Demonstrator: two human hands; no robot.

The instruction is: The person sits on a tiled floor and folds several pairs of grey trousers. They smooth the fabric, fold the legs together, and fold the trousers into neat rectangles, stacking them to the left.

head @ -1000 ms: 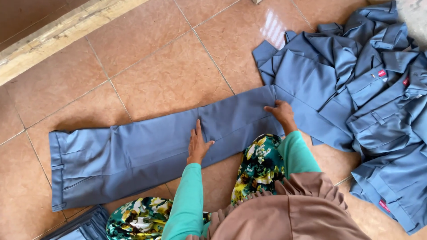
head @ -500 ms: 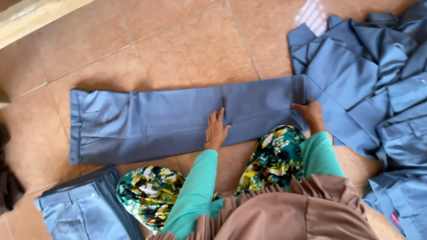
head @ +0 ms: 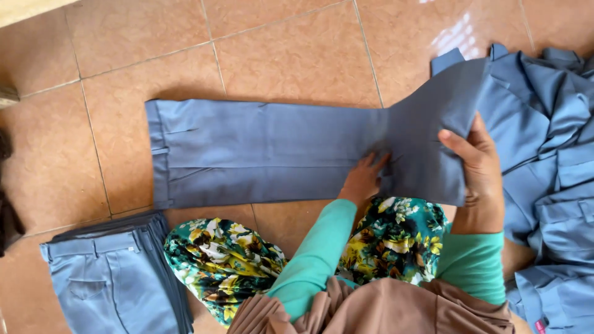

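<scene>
**Trouser leg lifted at the fold**

Nearest, at the left, lies a folded stack of grey-blue trousers [head: 114, 281]. Beyond it, the left hand [head: 364, 180] presses flat, fingers open, on the long grey-blue cloth trousers [head: 260, 153] spread across the terracotta tiled floor [head: 278, 55]. The right hand [head: 476, 170] grips their raised leg end. At the far right sits a heap of grey-blue garments [head: 550, 142]

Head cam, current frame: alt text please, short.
A seated person's right hand lifts the leg end of grey-blue trousers laid flat on an orange tiled floor, while the left hand presses on the fabric. Folded trousers lie lower left, a heap of matching garments at right.
</scene>
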